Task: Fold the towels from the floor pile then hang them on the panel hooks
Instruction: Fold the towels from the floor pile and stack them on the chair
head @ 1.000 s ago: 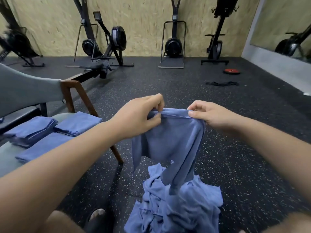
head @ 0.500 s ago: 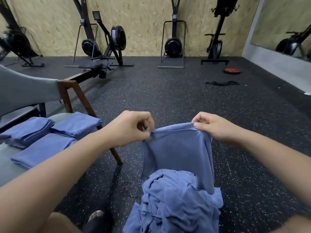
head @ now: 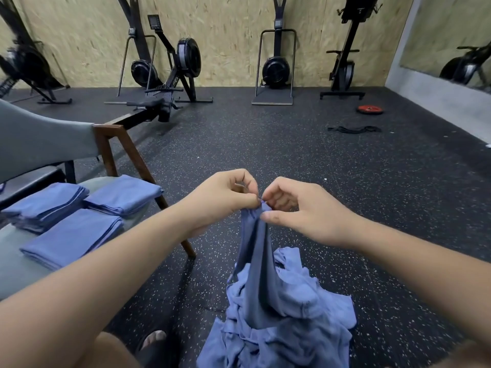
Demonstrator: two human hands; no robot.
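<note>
Two pinches, one bunched edge.
Your left hand (head: 223, 197) and right hand (head: 300, 208) pinch the limp blue towel (head: 256, 261) over the crumpled pile (head: 287, 328); speckled floor (head: 265, 155) open ahead.

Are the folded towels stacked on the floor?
No: the folded towels lie on the grey chair seat, and only the loose pile sits on the floor.
</note>
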